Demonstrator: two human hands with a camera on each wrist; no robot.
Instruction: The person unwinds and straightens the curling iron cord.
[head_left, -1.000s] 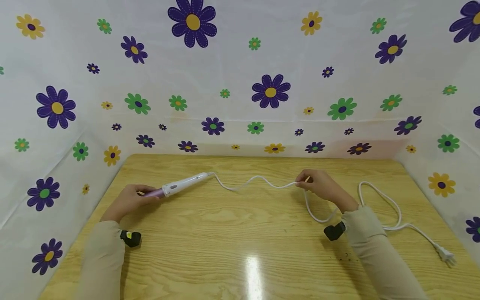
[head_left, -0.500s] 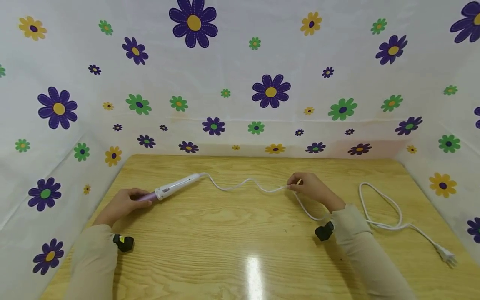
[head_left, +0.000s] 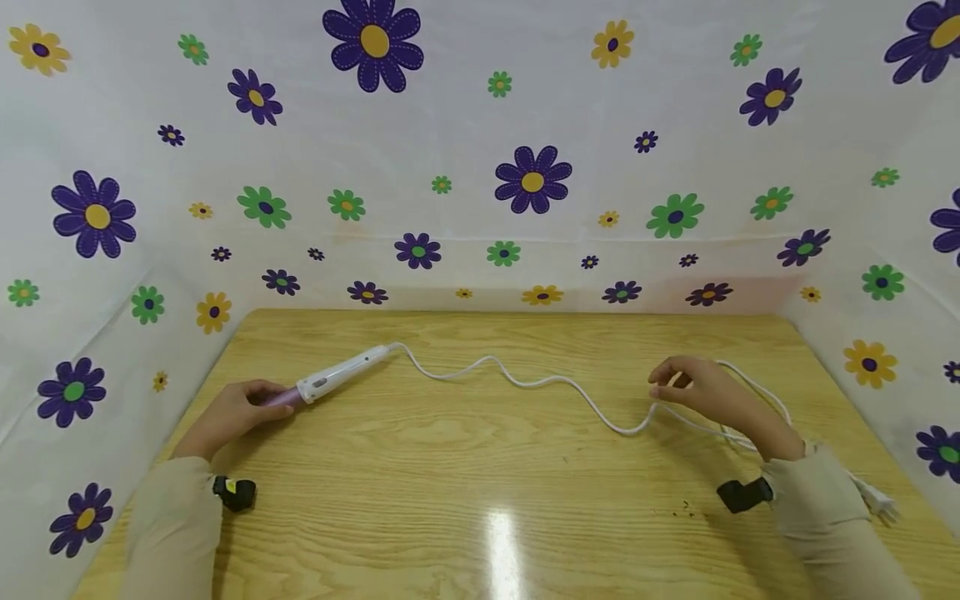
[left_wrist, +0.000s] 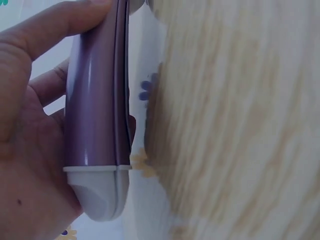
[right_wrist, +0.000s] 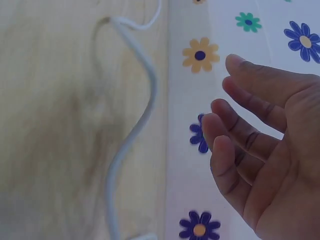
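Observation:
A hair straightener [head_left: 341, 373] with a white body and purple arms lies slanted at the left of the table. My left hand [head_left: 234, 415] grips its purple end between thumb and fingers. In the left wrist view, the purple arms [left_wrist: 95, 100] lie together, ending in a white tip [left_wrist: 100, 195]. From the white end a white cord [head_left: 490, 358] runs right in loose waves. My right hand [head_left: 701, 385] hovers close over the cord's right part, fingers loosely bent. In the right wrist view, the cord [right_wrist: 152, 82] passes beside the fingers, with nothing held between them.
The cord's plug [head_left: 879, 502] lies at the right, partly hidden by the right sleeve [head_left: 817, 492]. A cord loop [head_left: 761, 390] shows behind the right wrist. White flowered sheets [head_left: 450, 150] enclose the wooden table [head_left: 435, 483] at back and sides.
My right hand has let go of the cord and moved right. The left hand and the straightener have shifted left and slightly down in view, and the cord now stretches further.

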